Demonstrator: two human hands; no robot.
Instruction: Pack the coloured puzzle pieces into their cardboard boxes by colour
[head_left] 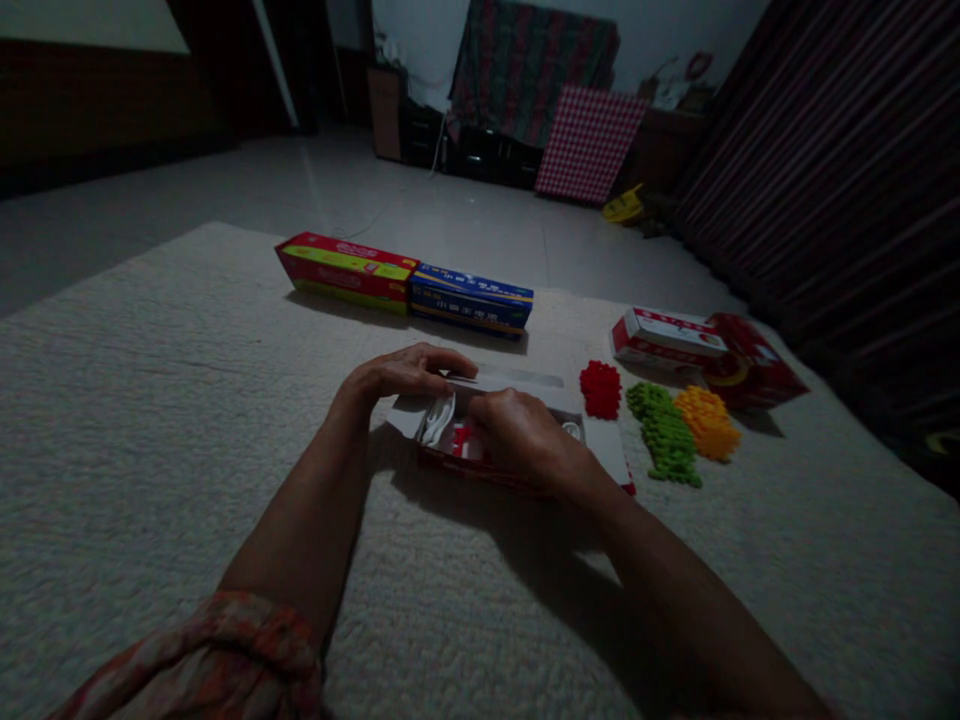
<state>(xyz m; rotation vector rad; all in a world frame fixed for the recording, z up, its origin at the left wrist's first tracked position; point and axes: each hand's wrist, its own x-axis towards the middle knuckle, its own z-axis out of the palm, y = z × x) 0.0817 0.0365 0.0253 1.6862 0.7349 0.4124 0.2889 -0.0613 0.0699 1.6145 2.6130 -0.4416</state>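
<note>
An open red and white carton [600,445] lies on the pale mat in front of me, its lid flaps spread. My left hand [405,372] rests on the carton's far left flap with its fingers laid flat and together. My right hand [525,435] is curled over the carton's middle, fingers bent down into it. White plastic pieces [437,418] show inside the carton between my hands. What the right fingers grip is hidden.
A red box [345,270] and a blue box [471,300] lie end to end behind the carton. To the right sit red [601,388], green [664,432] and orange [706,421] piles of small beads, then a white-red box [666,338] and a dark red bag [754,365].
</note>
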